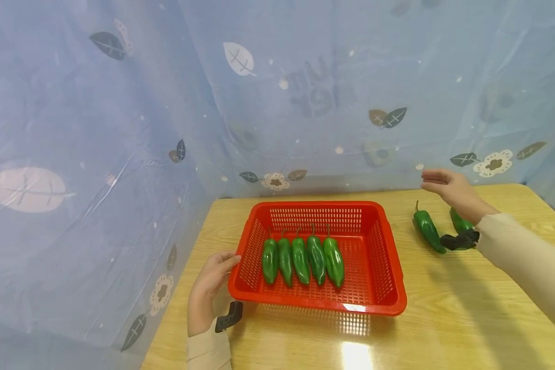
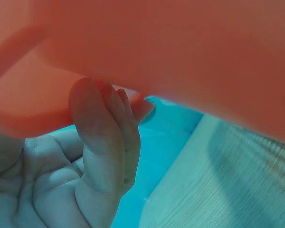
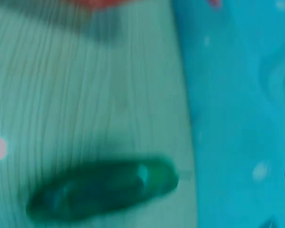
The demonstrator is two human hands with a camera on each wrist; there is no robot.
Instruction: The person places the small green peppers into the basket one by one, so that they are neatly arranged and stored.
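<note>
A red plastic basket with slotted walls stands on the table, several green peppers lying side by side in its left and middle part, stems toward the back. My left hand grips the basket's left rim, thumb over it; in the left wrist view the fingers curl up under the rim. To the right of the basket, my right hand is raised over the table's back with fingers extended, holding nothing. Below it lie a green pepper and a second pepper, partly hidden by the right wrist.
The pale wooden table carries the basket and the loose peppers. A blue patterned curtain hangs right behind the table and along its left side. Black wrist camera mounts sit at both cuffs.
</note>
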